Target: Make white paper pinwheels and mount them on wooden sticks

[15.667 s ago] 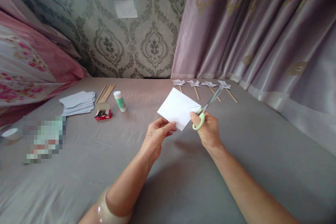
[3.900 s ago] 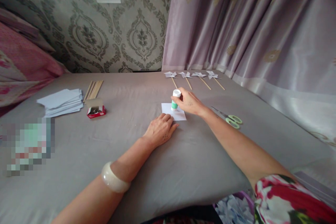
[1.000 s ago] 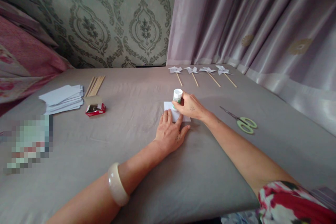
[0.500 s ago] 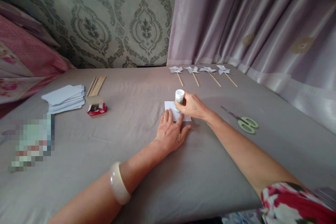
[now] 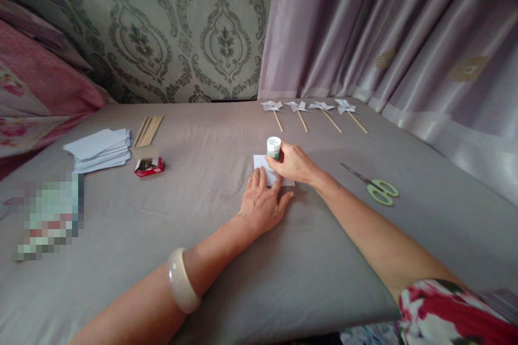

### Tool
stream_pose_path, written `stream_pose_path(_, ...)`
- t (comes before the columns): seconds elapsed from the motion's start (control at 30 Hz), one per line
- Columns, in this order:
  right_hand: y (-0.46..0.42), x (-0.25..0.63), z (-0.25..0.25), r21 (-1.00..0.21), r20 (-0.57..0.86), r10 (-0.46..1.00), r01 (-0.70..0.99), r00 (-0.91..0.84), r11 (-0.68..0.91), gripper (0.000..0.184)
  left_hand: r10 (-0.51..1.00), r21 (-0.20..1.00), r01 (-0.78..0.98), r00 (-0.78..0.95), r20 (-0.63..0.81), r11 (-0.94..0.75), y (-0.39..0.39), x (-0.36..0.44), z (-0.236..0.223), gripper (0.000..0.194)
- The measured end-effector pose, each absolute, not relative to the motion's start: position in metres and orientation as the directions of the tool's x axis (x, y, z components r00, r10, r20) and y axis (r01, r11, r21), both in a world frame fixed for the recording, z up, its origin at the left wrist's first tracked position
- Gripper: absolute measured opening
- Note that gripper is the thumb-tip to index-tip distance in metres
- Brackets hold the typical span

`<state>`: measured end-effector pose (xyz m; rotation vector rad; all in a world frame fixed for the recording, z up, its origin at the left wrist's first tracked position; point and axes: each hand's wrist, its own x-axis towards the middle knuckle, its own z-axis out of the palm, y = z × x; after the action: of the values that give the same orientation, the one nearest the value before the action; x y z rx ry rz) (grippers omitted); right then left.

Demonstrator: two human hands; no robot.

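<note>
In the head view a small white sheet of paper (image 5: 260,162) lies on the grey cloth in front of me. My left hand (image 5: 262,200) presses flat on its near edge, fingers spread. Held upright over the paper is a glue stick (image 5: 274,145), white at the top with a green-marked label, and my right hand (image 5: 296,163) is wrapped around it. Its lower end is on or just above the sheet; the fingers and their closeness hide the exact contact.
Scissors (image 5: 376,188) with green handles lie to the right. Several paper pinwheels (image 5: 298,107) on sticks line the back. At the left are a paper stack (image 5: 99,150), wooden sticks (image 5: 149,131), an opened red box (image 5: 149,166) of small items and a blurred packet (image 5: 50,215).
My right hand has shifted the glue stick slightly left across the paper. The left hand stays in place on the sheet.
</note>
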<state>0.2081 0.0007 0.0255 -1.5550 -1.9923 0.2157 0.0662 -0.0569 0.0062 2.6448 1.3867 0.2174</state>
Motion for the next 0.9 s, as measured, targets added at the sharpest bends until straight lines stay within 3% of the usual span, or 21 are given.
stream_pose_path(0.9,0.0029,0.2095,0.0214,-0.439,0.399,0.901,0.826,-0.171,0.352,0.015,0.825,0.209,0.799,0.557,0.094,-0.563,-0.0562,0.0655,0.0041,0.057)
